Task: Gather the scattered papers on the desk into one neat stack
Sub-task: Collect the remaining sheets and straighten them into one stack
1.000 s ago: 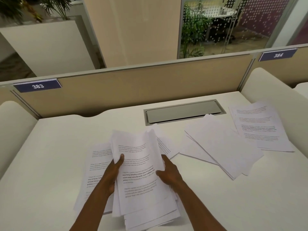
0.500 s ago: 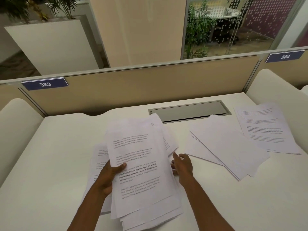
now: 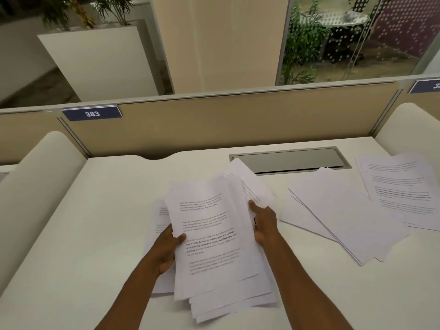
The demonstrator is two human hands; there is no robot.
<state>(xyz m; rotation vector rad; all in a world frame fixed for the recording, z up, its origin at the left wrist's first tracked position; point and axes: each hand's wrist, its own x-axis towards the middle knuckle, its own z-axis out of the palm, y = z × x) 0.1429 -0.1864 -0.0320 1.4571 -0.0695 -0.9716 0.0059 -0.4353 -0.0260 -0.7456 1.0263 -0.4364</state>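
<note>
Paper stack, left hand and right hand grip curled round its edges

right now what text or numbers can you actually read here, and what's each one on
"383": white digits on the blue plate on the partition's top rail.
"3…": second blue plate at the right, cut off by the frame edge.
Held sheets: bold words like "way of living", remainder too blurred.
Printed pages at the right: too small to read.
</note>
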